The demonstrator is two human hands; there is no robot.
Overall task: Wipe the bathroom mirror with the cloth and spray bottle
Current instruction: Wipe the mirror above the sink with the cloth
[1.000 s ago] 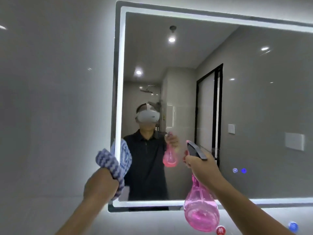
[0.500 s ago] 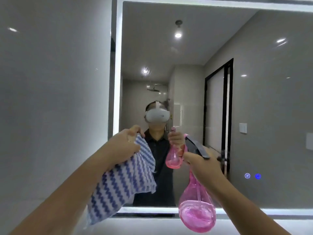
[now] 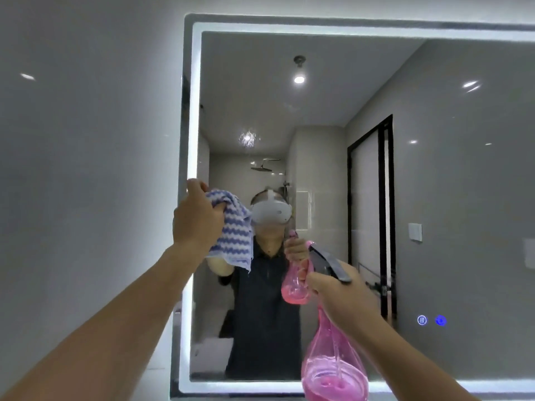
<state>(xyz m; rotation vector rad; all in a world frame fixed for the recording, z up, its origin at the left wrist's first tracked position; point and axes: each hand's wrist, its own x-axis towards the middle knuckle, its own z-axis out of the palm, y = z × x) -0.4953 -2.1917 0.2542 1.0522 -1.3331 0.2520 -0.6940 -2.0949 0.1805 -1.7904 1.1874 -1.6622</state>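
A large wall mirror (image 3: 434,198) with a lit white border fills the view. My left hand (image 3: 197,218) grips a bunched blue-and-white zigzag cloth (image 3: 234,233) and holds it against the glass near the mirror's left edge, at mid height. My right hand (image 3: 341,299) grips the neck of a pink translucent spray bottle (image 3: 333,369) with a dark trigger head pointing at the glass; pink liquid sits in its round base. A patch of droplets (image 3: 247,138) shows on the glass above the cloth.
Grey glossy wall tiles (image 3: 86,169) lie left of the mirror. Two lit touch buttons (image 3: 431,320) glow at the mirror's lower right. The reflection shows a person, a shower head and a black-framed door.
My left hand has risen with the cloth from the mirror's lower left corner to mid height on the glass. The bottle stays held in front at the right.
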